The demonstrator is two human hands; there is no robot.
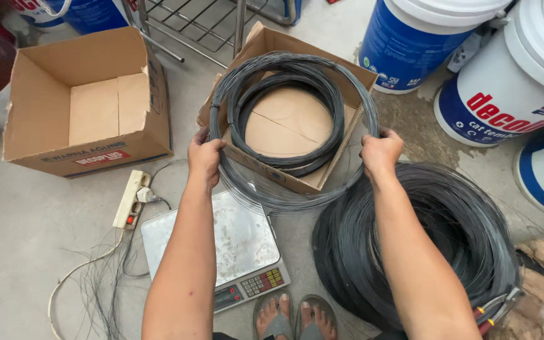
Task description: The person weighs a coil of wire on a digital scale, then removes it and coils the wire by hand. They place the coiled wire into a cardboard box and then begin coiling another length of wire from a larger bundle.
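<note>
Dark wire coil [297,195] held over box [266,41]; left hand [204,153], right hand [380,151] each clasped on its rim. Smaller coil [284,160] inside box. Scale [221,242] just below.

Hardware shop floor, paint buckets [524,82], scale [221,245]

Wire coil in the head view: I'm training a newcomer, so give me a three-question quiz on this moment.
1. True or false: both hands grip the same wire coil.
2. What lies under the left forearm? A) weighing scale B) bucket C) power strip
3. How many coils already lie in the box beneath the held coil?

Key: 1 true, left hand and right hand hold opposite sides. 2 A, the weighing scale. 3 One smaller coil.
</note>
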